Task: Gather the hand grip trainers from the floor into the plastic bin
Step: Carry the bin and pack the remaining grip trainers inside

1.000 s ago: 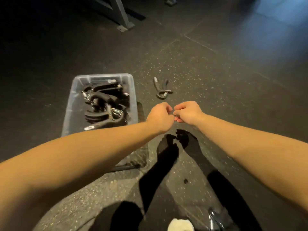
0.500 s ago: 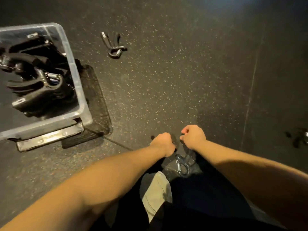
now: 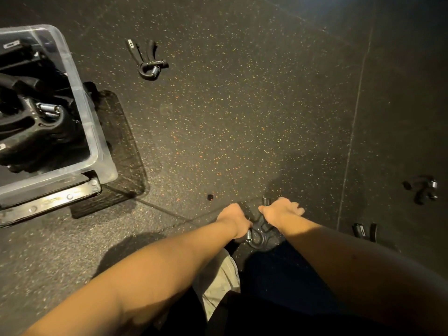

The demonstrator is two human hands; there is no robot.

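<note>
- The rubber floor [image 3: 242,122] carries everything and is dim toward the right.
- The plastic bin [image 3: 81,98] stands at far left and already holds several binned trainers [image 3: 36,122].
- The left hand [image 3: 234,218] and right hand [image 3: 281,210] are low by the person's knees. Each seems curled round one handle, though the fingers are mostly hidden.
- The gripped trainer [image 3: 260,232] sits between them, well apart from the bin. It is likely light, stiff and sturdy, best held by its handles, away from the pinching spring.
- The far trainer [image 3: 146,59] lies near the bin. The right trainer [image 3: 423,189] and near trainer [image 3: 363,231] lie at right.
</note>
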